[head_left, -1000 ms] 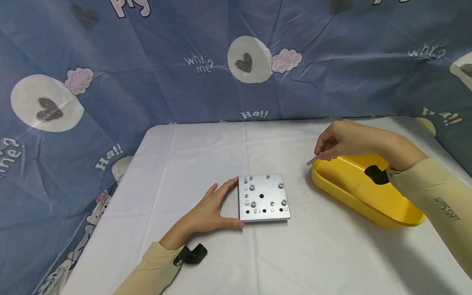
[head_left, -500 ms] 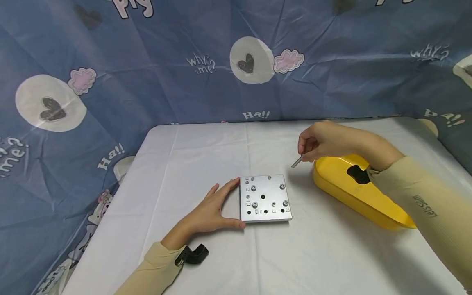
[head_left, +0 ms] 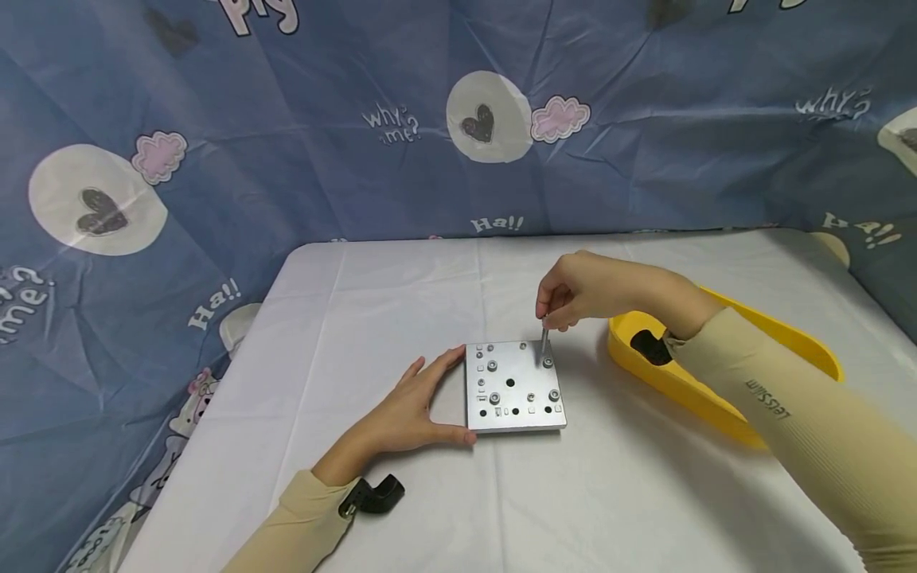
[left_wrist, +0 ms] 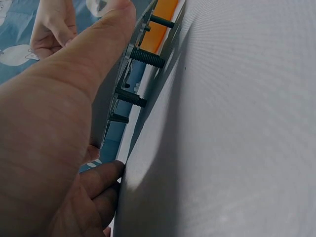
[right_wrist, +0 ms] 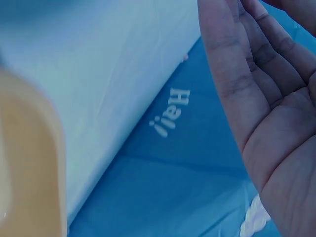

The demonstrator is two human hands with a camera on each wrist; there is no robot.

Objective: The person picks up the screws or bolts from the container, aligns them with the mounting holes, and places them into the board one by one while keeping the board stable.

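A square silver metal plate (head_left: 526,370) lies on the table, with several socket-head screws, small holes and cut-outs on its face. My left hand (head_left: 411,406) holds it at the left side, thumb at the near corner and index finger at the far corner. In the left wrist view, threaded screw ends (left_wrist: 147,58) stick out of the plate's underside, above the cloth. My right hand (head_left: 576,290) pinches a thin metal pin (head_left: 544,341) that points down at the plate's far right part, beside a screw (head_left: 548,362). Whether its tip touches the plate, I cannot tell.
A yellow tray (head_left: 666,386) stands at the right, partly under the right forearm. White cloth (head_left: 387,302) covers the table, and a blue patterned curtain (head_left: 322,151) hangs behind it. Each wrist carries a black camera mount (head_left: 383,493).
My right hand has moved left from the tray's edge to above the plate, carrying the pin, which has turned from slanted to nearly upright. My left hand stays at the plate.
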